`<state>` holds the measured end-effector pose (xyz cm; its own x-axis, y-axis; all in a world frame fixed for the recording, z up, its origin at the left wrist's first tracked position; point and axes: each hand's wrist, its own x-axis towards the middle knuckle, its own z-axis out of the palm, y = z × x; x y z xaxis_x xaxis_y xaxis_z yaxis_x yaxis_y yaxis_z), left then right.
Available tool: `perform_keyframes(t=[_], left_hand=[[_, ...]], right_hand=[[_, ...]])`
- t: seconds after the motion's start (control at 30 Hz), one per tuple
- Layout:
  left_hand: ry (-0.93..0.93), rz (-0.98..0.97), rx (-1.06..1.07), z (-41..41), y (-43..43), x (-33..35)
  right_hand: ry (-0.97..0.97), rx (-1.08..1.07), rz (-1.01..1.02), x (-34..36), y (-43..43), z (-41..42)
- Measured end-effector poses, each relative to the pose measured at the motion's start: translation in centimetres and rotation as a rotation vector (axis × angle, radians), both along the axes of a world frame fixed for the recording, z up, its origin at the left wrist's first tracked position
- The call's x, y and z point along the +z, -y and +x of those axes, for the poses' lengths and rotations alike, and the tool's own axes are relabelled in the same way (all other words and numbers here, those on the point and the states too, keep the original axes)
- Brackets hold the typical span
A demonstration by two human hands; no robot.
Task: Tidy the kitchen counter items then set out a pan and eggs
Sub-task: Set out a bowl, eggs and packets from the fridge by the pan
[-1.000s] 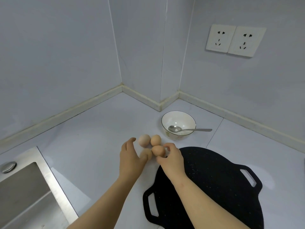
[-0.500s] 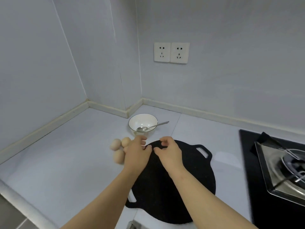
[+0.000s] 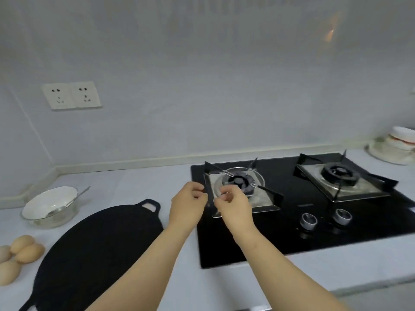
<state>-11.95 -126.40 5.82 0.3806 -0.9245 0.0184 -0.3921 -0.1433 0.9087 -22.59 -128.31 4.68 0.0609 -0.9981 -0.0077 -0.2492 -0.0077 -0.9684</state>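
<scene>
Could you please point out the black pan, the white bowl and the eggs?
black pan (image 3: 96, 248), head view, middle of its flat surface.
white bowl (image 3: 40, 205), head view, its inner wall.
eggs (image 3: 29, 252), head view, the egg nearest the pan.

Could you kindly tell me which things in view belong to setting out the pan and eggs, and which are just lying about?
Belong to the job: black pan; eggs to its left on the counter.

Just lying about: white bowl with a spoon in it; gas hob; stacked dishes at far right; wall sockets.
</scene>
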Motion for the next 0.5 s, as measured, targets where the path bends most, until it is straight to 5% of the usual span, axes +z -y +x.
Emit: perform_keyframes(t=[0.5], left_hand=[[-0.081, 0.003, -0.687, -43.9, -3.1, 1.0]], right_hand=[[0.001, -0.732, -0.012, 1.2, -10.2, -42.8]])
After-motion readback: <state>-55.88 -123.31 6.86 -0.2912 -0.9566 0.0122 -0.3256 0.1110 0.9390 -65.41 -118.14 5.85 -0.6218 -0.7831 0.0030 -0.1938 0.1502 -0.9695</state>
